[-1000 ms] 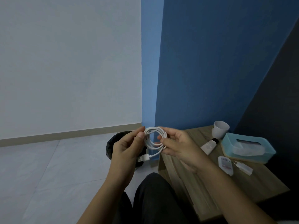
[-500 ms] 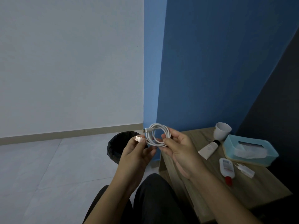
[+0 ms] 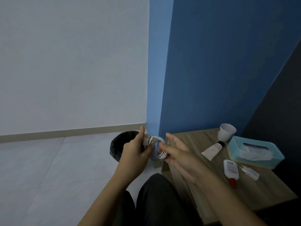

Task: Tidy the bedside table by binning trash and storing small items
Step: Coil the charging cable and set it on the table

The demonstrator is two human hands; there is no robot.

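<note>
A coiled white charging cable [image 3: 158, 146] hangs in the air between my hands, left of the wooden bedside table [image 3: 257, 191]. My left hand [image 3: 136, 151] pinches the plug ends at the coil's top. My right hand [image 3: 177, 152] grips the coil's lower right side with thumb and fingertips, its other fingers spread. Behind my left hand on the floor stands a black-lined trash bin [image 3: 121, 145]. On the table lie a white tube with a black cap [image 3: 213, 150], a small bottle with a red cap [image 3: 231, 170] and a white charger plug [image 3: 250, 172].
A white cup [image 3: 226, 132] stands at the table's back edge. A teal tissue box [image 3: 255, 152] sits at the table's right. A blue wall rises behind the table, a white wall to the left over grey floor tiles. My dark-trousered knee [image 3: 156, 194] is below the hands.
My left hand has brought the USB end up onto the coil's top and now pinches it there. My right hand's fingers have spread and shifted lower on the coil.
</note>
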